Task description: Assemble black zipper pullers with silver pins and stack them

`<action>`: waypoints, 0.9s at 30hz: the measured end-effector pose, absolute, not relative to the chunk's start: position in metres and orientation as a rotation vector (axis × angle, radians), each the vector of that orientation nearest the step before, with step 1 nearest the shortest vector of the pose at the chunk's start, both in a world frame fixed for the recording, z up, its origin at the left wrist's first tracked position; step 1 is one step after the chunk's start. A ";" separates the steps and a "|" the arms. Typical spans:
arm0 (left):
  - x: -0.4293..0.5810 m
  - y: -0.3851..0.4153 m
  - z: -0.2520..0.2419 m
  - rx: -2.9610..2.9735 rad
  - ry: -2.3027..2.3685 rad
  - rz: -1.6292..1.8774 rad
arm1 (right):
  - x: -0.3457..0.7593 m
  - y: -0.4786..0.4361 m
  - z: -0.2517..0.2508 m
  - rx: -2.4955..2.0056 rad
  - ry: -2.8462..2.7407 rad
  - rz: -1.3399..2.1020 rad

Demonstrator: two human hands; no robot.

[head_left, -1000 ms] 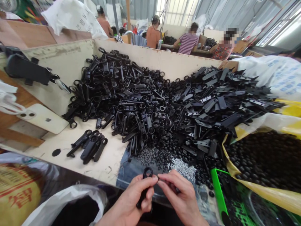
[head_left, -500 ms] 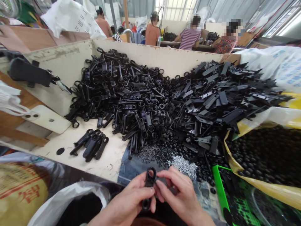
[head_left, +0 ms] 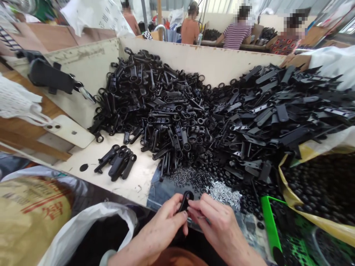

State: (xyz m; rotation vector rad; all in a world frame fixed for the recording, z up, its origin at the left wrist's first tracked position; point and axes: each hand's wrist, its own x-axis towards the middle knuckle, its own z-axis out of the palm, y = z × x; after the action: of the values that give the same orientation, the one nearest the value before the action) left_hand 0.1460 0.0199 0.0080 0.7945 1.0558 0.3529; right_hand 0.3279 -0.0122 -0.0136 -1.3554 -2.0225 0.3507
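Observation:
My left hand (head_left: 166, 225) is closed around a black plastic part with a ring-shaped end (head_left: 188, 195), held tilted near the front edge of the work surface. The part's lower end is mostly hidden behind my fingers. Pressed together beside the ring, the thumb and fingers of my right hand (head_left: 217, 220) form a pinch; what they hold, if anything, is too small to make out. Just beyond my hands lie a heap of shiny metal pins (head_left: 224, 193) and small dark grey pieces (head_left: 184, 176). Several similar black parts (head_left: 120, 162) rest in a group to the left.
A pile of black ringed parts (head_left: 163, 111) and another of flat black pieces (head_left: 266, 107) fill the walled bin. A green tray (head_left: 268, 218) and a yellow-edged bag of black balls (head_left: 321, 177) stand right. A white sack (head_left: 69, 229) and phone (head_left: 70, 131) are left. Several people sit beyond.
The view has shifted, so the piles sit further right and slightly higher. The ringed part in my left hand has turned and tilted, and my right fingers have moved in at its ring.

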 end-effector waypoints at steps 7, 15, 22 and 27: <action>0.143 0.019 -0.008 0.939 1.077 0.378 | 0.322 -0.017 -0.009 -1.384 -2.051 0.334; 0.135 0.020 -0.027 1.149 0.961 0.362 | 0.328 -0.015 -0.002 -1.385 -2.135 0.543; 0.134 0.024 -0.028 1.113 0.924 0.382 | 0.337 -0.034 -0.001 -1.515 -2.050 0.444; 0.135 0.027 -0.024 1.097 0.948 0.379 | 0.334 -0.042 -0.013 -1.507 -2.214 0.394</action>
State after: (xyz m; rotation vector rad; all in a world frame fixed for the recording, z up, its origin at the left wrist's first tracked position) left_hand 0.1355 0.0272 -0.0242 1.0975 0.9484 0.3795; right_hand 0.3340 -0.0421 -0.0134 -1.5073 -2.2141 0.3944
